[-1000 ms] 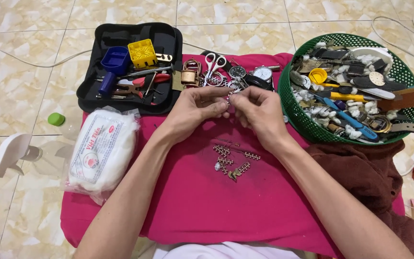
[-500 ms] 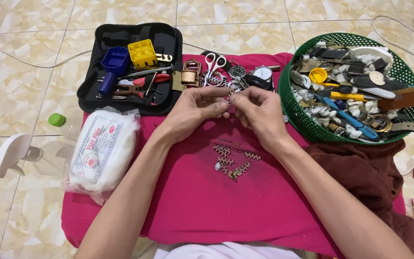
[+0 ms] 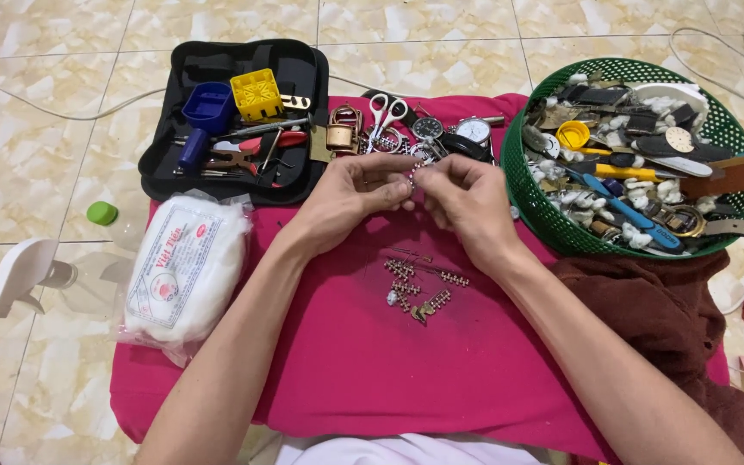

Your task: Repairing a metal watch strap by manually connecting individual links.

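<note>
The left hand [image 3: 350, 191] and the right hand [image 3: 467, 200] meet above the middle of a pink cushion [image 3: 346, 362], fingertips pinched together on a small metal piece [image 3: 413, 178] held between them. Both hands are closed around it in a fine grip; what exactly the piece is, I cannot tell, as the fingers cover most of it.

Just below the hands, on the cushion, lie several short bits of metal watch band [image 3: 415, 284], loose and close together.

Behind the hands, at the far edge of the cushion, sit a small pair of scissors [image 3: 385, 114] with white handles, a brass padlock [image 3: 340, 133] and two watch faces [image 3: 454, 131]. To their left an open black tool case [image 3: 303, 73] holds a yellow block [image 3: 257, 93], a blue tool [image 3: 204, 112] and red-handled pliers [image 3: 260, 151].

On the right a green basket [image 3: 536, 202] is full of watch parts and straps. A brown cloth [image 3: 673, 319] lies in front of it. On the left edge of the cushion rests a bag of white cotton [image 3: 184, 267], with a green cap [image 3: 102, 213] on the tiled floor [image 3: 36, 172] beyond.
</note>
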